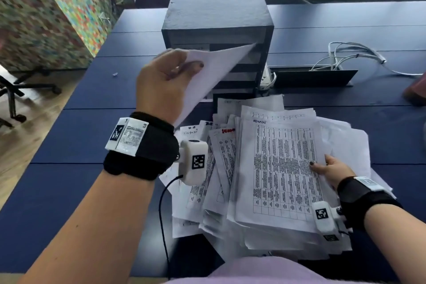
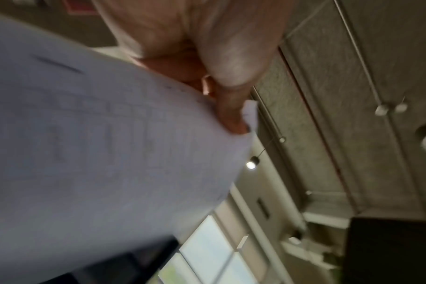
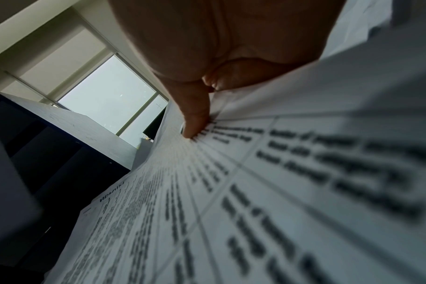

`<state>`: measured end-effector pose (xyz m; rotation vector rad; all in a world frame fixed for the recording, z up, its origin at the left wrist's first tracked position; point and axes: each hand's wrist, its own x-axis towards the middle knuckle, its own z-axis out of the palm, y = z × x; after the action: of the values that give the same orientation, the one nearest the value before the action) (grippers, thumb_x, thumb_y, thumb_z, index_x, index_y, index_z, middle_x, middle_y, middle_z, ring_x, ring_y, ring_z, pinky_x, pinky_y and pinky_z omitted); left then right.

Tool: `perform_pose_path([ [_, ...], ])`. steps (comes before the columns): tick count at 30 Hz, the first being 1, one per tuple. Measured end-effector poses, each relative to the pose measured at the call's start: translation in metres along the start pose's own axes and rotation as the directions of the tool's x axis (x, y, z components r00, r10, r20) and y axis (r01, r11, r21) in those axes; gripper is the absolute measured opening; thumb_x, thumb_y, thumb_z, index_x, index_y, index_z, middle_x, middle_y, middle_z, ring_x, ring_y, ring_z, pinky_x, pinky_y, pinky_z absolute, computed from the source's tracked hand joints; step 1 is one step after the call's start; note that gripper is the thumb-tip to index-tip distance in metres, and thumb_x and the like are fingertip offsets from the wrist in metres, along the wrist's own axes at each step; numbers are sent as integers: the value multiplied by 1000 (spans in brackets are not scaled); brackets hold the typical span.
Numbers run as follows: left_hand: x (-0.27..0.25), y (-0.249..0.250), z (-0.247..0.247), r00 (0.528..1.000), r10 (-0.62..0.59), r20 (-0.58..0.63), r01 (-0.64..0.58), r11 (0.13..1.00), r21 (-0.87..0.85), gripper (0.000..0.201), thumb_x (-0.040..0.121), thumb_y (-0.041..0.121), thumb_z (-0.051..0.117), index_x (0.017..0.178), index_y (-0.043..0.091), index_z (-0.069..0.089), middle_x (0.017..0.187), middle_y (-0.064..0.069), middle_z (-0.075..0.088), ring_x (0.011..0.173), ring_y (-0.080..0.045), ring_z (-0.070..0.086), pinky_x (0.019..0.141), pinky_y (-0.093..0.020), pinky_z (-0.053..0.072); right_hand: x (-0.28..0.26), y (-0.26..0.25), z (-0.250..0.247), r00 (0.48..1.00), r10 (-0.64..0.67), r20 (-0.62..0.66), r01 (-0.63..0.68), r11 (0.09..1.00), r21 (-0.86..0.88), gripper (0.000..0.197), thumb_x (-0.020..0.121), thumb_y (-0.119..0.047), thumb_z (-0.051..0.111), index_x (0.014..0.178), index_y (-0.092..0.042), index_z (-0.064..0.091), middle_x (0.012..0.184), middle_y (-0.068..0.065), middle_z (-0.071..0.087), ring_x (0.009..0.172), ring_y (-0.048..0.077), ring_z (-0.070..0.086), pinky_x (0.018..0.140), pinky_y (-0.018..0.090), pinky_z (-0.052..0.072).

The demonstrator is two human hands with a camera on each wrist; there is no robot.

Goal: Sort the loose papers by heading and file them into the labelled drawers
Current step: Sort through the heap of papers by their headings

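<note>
My left hand (image 1: 184, 65) pinches a single white sheet (image 1: 214, 69) and holds it up in front of the dark drawer unit (image 1: 219, 21), its far corner near the upper drawer fronts. The same sheet (image 2: 97, 144) fills the left wrist view, blurred, with my thumb (image 2: 231, 115) on its edge. A loose heap of printed papers (image 1: 265, 180) lies on the table before me. My right hand (image 1: 322, 168) grips the right edge of the top stack, headed "ADMIN", thumb on the printed table (image 3: 280, 192) and fingers hidden beneath.
The dark blue table (image 1: 80, 168) carries an open cable tray (image 1: 315, 76) with white cables (image 1: 355, 53) at the right of the drawer unit. Office chairs stand beyond the table, and a colourful partition (image 1: 46, 11) stands at the left.
</note>
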<state>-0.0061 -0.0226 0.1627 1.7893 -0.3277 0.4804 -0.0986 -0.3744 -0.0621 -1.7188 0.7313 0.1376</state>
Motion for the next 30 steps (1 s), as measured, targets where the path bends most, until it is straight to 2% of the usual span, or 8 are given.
perform_pose_path([
  [5, -14, 9, 13, 924, 146, 354, -95, 983, -156, 17, 76, 11, 73, 89, 21, 72, 93, 1, 70, 106, -20, 64, 92, -39, 50, -13, -11, 3, 999, 33, -33, -32, 999, 35, 37, 86, 1, 58, 122, 4, 51, 107, 12, 56, 98, 24, 53, 82, 31, 43],
  [8, -27, -18, 16, 860, -33, 509, 25, 999, 22, 7, 70, 18, 75, 75, 23, 74, 103, 7, 65, 108, -3, 58, 96, -28, 49, -33, -33, 10, 997, 32, -72, -25, 994, 106, 47, 88, 6, 53, 132, 12, 39, 121, 23, 50, 120, 34, 47, 95, 30, 36],
  [10, -40, -48, 15, 823, -187, 537, 132, 982, 138, 17, 70, 14, 77, 68, 31, 73, 110, 8, 58, 102, -1, 54, 92, -22, 47, -29, -29, 10, 998, 18, -55, -14, 996, 85, 46, 87, 9, 52, 131, 13, 39, 120, 25, 51, 109, 32, 54, 79, 16, 42],
  [12, -53, -79, 12, 800, -333, 500, 235, 939, 250, 33, 71, 7, 78, 64, 38, 71, 114, 11, 54, 104, -2, 52, 90, -19, 42, -19, -20, 8, 998, 27, -53, -24, 997, 70, 38, 86, 12, 51, 123, 3, 49, 114, 13, 53, 83, 13, 60, 55, 2, 41],
  [16, -74, -124, 4, 756, -582, 299, 490, 807, 330, 41, 78, -5, 65, 69, 35, 69, 113, -3, 60, 90, -15, 58, 82, -27, 46, -23, -23, 9, 995, 82, -58, -70, 981, 179, 43, 86, 13, 51, 128, 14, 42, 110, 12, 51, 71, -4, 62, 73, 8, 46],
  [20, -86, -139, -1, 491, -861, 133, 869, 494, -8, 32, 92, -6, 37, 112, 15, 49, 95, -17, 62, 55, -26, 62, 50, -33, 57, -29, -28, 9, 999, 16, -46, -8, 984, 180, 67, 77, -7, 72, 131, 13, 39, 124, 27, 53, 116, 23, 55, 96, 23, 38],
  [27, -91, -137, 0, 280, -950, 138, 951, 256, -172, 22, 93, 7, 31, 100, 5, 51, 85, -21, 61, 52, -32, 65, 41, -34, 55, -23, -21, 9, 997, 61, -37, -51, 974, 220, 45, 86, 11, 51, 130, 14, 40, 108, 9, 51, 94, 12, 52, 71, 6, 41],
  [30, -95, -144, 2, 322, -934, 151, 940, 297, -168, 19, 96, 17, 44, 110, 5, 48, 87, -20, 60, 52, -31, 66, 44, -33, 56, -22, -19, 8, 997, 65, -49, -53, 977, 208, 44, 87, 10, 52, 129, 12, 41, 109, 10, 53, 91, 12, 53, 83, 18, 38],
])
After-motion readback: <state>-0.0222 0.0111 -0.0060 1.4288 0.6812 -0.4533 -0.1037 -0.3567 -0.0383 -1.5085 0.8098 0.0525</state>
